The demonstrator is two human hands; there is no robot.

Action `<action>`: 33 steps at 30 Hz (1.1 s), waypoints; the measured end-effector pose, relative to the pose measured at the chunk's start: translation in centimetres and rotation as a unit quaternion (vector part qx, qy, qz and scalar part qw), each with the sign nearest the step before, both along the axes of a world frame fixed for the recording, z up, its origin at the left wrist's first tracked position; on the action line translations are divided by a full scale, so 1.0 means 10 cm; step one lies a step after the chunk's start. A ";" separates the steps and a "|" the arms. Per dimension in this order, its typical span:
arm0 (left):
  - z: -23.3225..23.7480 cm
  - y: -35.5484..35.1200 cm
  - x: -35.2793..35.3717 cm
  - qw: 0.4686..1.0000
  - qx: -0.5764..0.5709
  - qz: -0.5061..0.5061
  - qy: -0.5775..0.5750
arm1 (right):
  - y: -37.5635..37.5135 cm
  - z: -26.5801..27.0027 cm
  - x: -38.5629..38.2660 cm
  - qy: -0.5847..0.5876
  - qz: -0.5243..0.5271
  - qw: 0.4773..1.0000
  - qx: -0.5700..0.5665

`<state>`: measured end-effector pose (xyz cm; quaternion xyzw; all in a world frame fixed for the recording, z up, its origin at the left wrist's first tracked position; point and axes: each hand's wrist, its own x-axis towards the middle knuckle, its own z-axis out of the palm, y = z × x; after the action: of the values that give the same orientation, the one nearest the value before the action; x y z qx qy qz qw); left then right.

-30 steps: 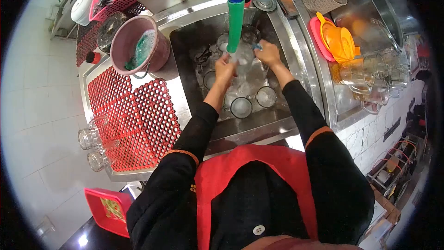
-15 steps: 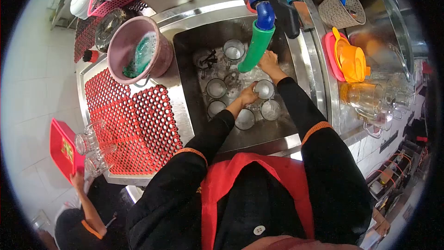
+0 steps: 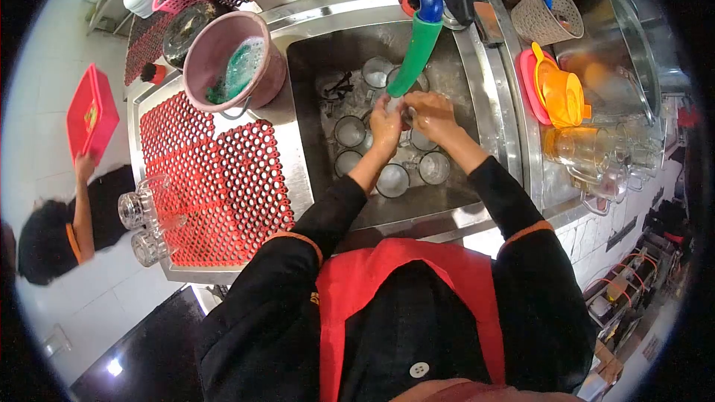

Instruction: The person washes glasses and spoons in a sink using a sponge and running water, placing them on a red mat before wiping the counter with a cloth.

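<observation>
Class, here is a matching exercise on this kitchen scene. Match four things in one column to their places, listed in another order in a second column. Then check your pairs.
Things
1. pink bucket
2. green hose
3. orange jug
4. red tray

Places
A. right of the sink, on a pink plate
B. held up by another person at far left
C. left of the sink
D. above the sink, its end over the left hand and right hand

Pairs: 1-C, 2-D, 3-A, 4-B

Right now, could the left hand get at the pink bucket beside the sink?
Probably yes: the pink bucket stands just left of the sink, nothing between, though the left hand holds a glass.
</observation>
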<state>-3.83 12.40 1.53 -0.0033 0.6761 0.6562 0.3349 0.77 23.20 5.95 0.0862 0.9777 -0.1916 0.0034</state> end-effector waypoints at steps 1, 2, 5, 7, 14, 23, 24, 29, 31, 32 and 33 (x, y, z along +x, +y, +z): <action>0.07 -0.06 0.04 0.998 0.032 0.061 0.008 | -0.03 0.08 0.03 0.029 0.030 0.999 0.002; 0.13 -0.13 0.07 0.990 0.064 0.123 0.016 | -0.06 0.17 0.07 0.058 0.062 0.996 0.004; 0.59 -0.42 -0.01 0.995 0.025 0.085 0.039 | -0.07 0.54 0.19 0.183 0.063 0.976 -0.097; 0.64 -0.52 -0.05 0.995 0.026 0.079 0.048 | 0.01 0.74 0.21 0.217 0.045 0.960 -0.170; 0.88 -0.38 -0.21 0.831 -0.286 -0.251 0.407 | 0.10 0.85 0.41 0.245 -0.082 0.961 -0.101; 0.67 -0.12 -0.15 0.749 -0.355 -0.309 0.466 | -0.71 1.86 0.33 0.285 0.029 0.958 -0.016; 0.62 -0.14 -0.15 0.756 -0.334 -0.312 0.468 | -0.83 2.00 0.24 0.312 0.050 0.948 0.027; 0.27 -0.18 -0.08 0.727 -0.288 -0.274 0.559 | -1.40 2.31 -0.66 0.400 0.123 0.906 0.062; 0.99 -0.51 0.03 0.762 -0.328 -0.333 0.449 | -1.57 2.12 -1.23 0.421 0.180 0.886 0.069; 1.09 -0.61 0.06 0.783 -0.327 -0.313 0.426 | -1.63 1.96 -1.55 0.361 0.206 0.906 0.080; 1.02 -0.65 0.05 0.784 -0.329 -0.303 0.430 | -1.69 1.80 -1.80 0.296 0.229 0.923 0.093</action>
<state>-3.37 5.85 11.71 0.3740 0.8912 0.1919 0.1702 -17.28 6.26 23.94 -0.2011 0.9405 -0.1108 -0.2505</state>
